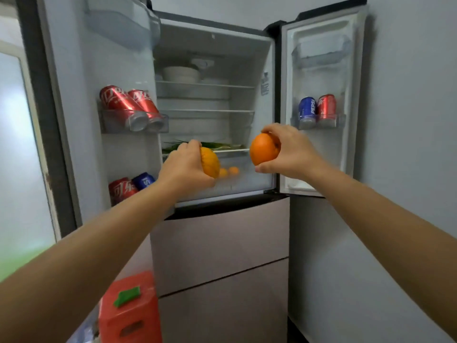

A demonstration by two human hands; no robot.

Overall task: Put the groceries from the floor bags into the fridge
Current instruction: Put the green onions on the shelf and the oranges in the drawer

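Observation:
The fridge (268, 58) stands in front of me with both upper doors swung wide. My left hand (184, 164) grips a yellow-orange fruit (210, 162) in front of the lowest shelf. My right hand (289, 151) holds a round orange (263, 149), fingers curled over its top and thumb beneath, level with the same shelf and a little to the right. Two small oranges (228, 171) lie in the clear bottom drawer behind the fruit in my left hand. Green onions (220, 145) lie on the shelf above that drawer.
Red cola cans (128, 105) lie in the left door rack, with more cans (132, 185) lower down. A blue and a red can (317, 108) stand in the right door rack. White bowls (181, 74) sit on the top shelf. A red bag (129, 308) stands on the floor at lower left.

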